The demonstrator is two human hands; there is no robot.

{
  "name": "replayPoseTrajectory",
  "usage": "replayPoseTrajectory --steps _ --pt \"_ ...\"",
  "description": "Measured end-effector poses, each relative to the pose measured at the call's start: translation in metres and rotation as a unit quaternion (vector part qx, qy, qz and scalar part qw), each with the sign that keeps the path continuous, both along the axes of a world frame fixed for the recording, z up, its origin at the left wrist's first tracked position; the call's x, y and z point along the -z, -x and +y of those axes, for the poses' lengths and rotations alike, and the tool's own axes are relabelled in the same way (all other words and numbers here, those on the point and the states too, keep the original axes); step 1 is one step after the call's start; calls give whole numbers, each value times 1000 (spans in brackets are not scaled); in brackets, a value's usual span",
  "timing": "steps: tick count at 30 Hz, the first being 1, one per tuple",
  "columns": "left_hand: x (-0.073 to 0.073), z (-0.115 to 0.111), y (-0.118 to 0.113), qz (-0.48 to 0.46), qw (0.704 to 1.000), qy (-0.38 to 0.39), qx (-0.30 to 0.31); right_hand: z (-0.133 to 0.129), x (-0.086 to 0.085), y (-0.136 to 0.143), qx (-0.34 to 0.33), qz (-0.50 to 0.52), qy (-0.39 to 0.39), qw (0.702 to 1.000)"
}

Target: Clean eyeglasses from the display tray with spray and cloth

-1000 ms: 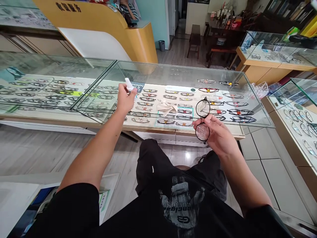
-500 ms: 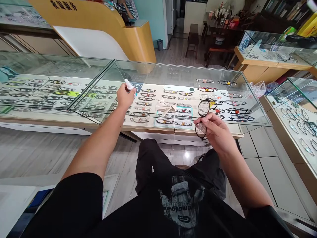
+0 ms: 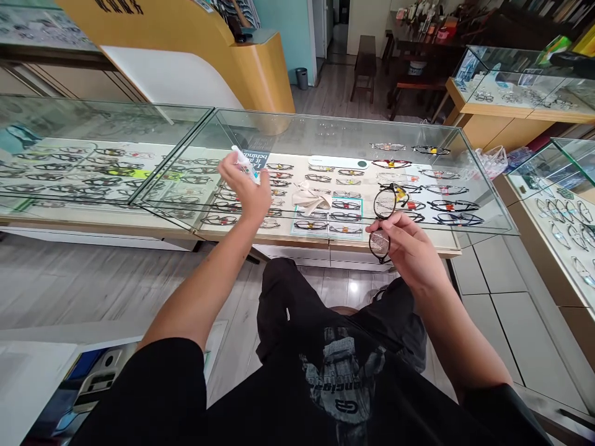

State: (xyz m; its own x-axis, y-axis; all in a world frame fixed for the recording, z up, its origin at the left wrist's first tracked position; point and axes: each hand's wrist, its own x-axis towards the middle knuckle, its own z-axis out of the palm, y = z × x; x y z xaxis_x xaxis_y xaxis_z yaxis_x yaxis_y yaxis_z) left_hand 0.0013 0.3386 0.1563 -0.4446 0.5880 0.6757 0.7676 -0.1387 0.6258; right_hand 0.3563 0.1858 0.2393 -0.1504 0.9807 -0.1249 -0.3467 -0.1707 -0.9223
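My left hand (image 3: pixel 247 189) is over the glass counter, its fingers closed around a small white bottle (image 3: pixel 246 165) with coloured print on its side. Held at the counter's front edge by my right hand (image 3: pixel 409 244) is a pair of dark round-framed eyeglasses (image 3: pixel 380 244), turned upright with one lens above the other. White specks cover both lenses. A crumpled beige cloth (image 3: pixel 311 199) lies on the glass between my two hands.
Under the glass of the display case (image 3: pixel 334 118) lie several rows of eyeglass frames. More glass cases (image 3: pixel 558 217) stand at the right. A yellow-brown counter (image 3: pixel 260 74) is behind, with a small grey bin (image 3: pixel 302 78) on the floor beside it.
My left hand has turned and moved slightly right and down, so more of the bottle's printed side shows. The right hand keeps the eyeglasses in nearly the same place.
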Motion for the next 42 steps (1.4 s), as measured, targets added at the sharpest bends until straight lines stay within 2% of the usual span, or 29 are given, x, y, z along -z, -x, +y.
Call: replayPoseTrajectory --steps 2,5,7,10,12,15,17,19,23,27,30,33,37,42 --pt "-6 -8 -23 63 990 52 113 0 0 0 2 1 2 1000" --pt "-15 -13 -50 178 925 159 295 1 0 0 3 3 7 1000" --pt "-19 -11 -62 246 878 200 358 0 1 -1 4 6 7 1000" --pt "-23 -4 -75 324 826 228 400 -1 3 -3 10 12 6 1000" --pt "-26 1 -81 353 806 239 410 -2 4 -5 14 12 8 1000" --pt "-32 7 -86 361 800 245 411 -4 5 -7 16 12 12 1000" --pt "-40 9 -88 341 814 246 400 -4 5 -8 16 15 12 1000" --pt "-51 11 -88 290 843 253 376 -5 4 -9 18 17 11 1000" --pt "-80 13 -83 170 891 257 332 -5 4 -11 17 24 5 1000" --pt "-113 12 -79 137 904 236 329 -4 6 -11 13 33 2 999" --pt "-130 10 -79 146 909 235 313 -3 7 -10 12 31 -1 999" --pt "-138 7 -78 177 902 247 307 -2 7 -9 11 28 -7 1000" --pt "-140 2 -74 216 872 311 311 -3 8 -8 12 28 -14 999" --pt "-141 0 -68 124 852 386 330 -3 9 -8 13 21 -20 1000"
